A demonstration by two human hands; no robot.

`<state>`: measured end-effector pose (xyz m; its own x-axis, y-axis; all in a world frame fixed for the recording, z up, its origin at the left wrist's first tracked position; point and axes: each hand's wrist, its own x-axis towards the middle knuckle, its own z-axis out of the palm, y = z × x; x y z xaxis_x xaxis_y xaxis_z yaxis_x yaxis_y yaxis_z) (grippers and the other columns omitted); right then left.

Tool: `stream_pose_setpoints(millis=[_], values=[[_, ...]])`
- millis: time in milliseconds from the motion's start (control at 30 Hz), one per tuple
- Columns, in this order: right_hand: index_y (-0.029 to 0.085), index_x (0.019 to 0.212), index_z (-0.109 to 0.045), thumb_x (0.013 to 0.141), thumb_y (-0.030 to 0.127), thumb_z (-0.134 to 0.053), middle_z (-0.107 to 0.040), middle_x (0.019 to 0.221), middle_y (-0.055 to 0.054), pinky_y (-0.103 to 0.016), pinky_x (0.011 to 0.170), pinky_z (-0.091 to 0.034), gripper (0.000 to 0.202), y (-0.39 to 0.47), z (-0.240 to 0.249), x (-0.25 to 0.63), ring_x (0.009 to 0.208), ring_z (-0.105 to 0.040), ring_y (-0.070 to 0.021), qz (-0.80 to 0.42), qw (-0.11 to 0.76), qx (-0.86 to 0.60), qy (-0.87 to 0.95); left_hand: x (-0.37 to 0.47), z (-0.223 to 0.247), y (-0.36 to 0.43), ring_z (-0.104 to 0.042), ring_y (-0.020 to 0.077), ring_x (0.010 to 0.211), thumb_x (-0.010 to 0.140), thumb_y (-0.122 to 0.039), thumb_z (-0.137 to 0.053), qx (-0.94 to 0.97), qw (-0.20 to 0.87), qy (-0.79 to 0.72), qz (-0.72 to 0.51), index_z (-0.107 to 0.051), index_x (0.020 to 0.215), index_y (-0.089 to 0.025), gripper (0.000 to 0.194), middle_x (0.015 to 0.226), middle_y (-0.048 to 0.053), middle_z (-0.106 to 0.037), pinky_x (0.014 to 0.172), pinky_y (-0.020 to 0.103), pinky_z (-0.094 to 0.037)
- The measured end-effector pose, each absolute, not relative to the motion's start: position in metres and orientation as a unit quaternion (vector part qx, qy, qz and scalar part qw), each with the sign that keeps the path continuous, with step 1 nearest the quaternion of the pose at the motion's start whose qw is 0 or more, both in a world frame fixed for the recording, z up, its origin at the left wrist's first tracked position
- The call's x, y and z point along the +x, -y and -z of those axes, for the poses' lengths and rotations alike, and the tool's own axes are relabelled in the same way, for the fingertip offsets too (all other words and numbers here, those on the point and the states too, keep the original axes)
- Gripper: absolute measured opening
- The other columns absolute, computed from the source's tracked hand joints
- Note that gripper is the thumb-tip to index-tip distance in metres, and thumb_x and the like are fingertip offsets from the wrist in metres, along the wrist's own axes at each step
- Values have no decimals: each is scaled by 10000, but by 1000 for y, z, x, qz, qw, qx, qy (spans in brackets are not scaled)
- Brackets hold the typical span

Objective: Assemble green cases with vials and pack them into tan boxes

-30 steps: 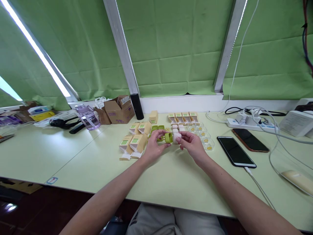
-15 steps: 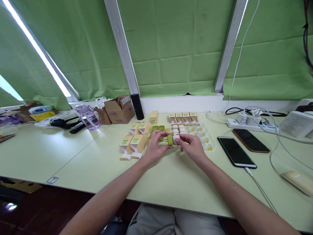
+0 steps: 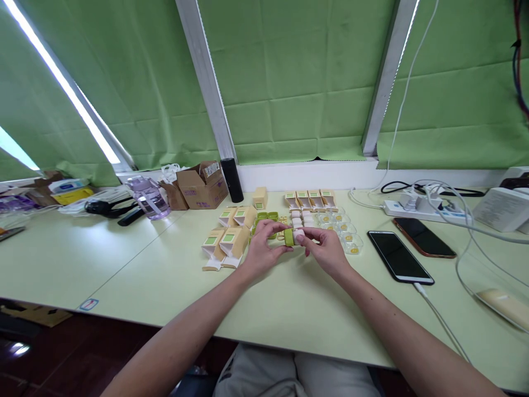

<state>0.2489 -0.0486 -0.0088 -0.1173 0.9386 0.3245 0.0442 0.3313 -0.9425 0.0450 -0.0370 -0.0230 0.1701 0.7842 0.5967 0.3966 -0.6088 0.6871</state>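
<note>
My left hand [image 3: 266, 245] pinches a small green case [image 3: 288, 237] by its edges, between thumb and forefinger. From the other side my right hand [image 3: 326, 249] grips a small pinkish-white block [image 3: 296, 234], its thumb against the face. Green case and white block sit together, one against the other, above the table. Behind the hands lie more green cases [image 3: 273, 216], small yellow pieces [image 3: 283, 220], white blocks [image 3: 307, 216] and clear plastic shells [image 3: 349, 242] with yellow centres. Several cream cartons [image 3: 234, 242] stand left of my left hand.
A row of cream cartons [image 3: 309, 199] stands at the back. Two phones [image 3: 399, 256] [image 3: 425, 237], a power strip [image 3: 413, 211] and loose cables lie right. A brown box [image 3: 202, 190], a black cylinder [image 3: 232, 181] and a purple bottle [image 3: 149, 198] stand at the back left.
The green case and white block have shifted very slightly and turned a little between my fingers. Both hands stay in almost the same place.
</note>
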Motion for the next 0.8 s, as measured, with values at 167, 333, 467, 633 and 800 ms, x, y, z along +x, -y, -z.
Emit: stream_pose_setpoints(millis=[167, 333, 467, 633, 800], values=[[178, 889, -836, 778, 590, -763, -721, 744, -29, -289, 537, -473, 433, 48, 9, 249, 546, -518, -136, -417, 530, -403, 619, 45, 22, 37, -635, 258, 1190, 737, -299, -943, 752, 175, -399, -495, -750, 1202, -276, 504, 1186, 80, -611, 1056, 461, -579], [191, 907, -829, 800, 599, -753, -730, 769, -32, -296, 567, -467, 428, 44, 13, 250, 583, -569, -154, -407, 523, -403, 632, 44, 22, 38, -598, 277, 1234, 737, -296, -944, 763, 154, -399, -485, -755, 1195, -273, 496, 1181, 91, -650, 1057, 462, -568], [185, 907, -823, 799, 625, -752, -733, 760, -39, -291, 556, -453, 459, 41, 16, 249, 588, -577, -159, -419, 526, -396, 625, 44, 23, 38, -614, 272, 1203, 733, -315, -945, 763, 147, -404, -484, -749, 1183, -261, 493, 1165, 87, -646, 1039, 461, -581], [175, 878, -806, 779, 675, -763, -731, 728, -46, -290, 518, -437, 511, 41, 18, 247, 523, -531, -141, -435, 536, -395, 606, 46, 24, 40, -661, 243, 1123, 728, -342, -947, 755, 159, -397, -496, -733, 1164, -237, 496, 1177, 81, -612, 1024, 453, -612], [176, 874, -799, 769, 733, -757, -723, 704, -49, -306, 515, -481, 569, 43, 20, 244, 511, -554, -154, -444, 540, -399, 593, 50, 24, 42, -674, 225, 1077, 727, -386, -944, 752, 159, -385, -511, -721, 1160, -237, 510, 1166, 70, -586, 1029, 466, -632]])
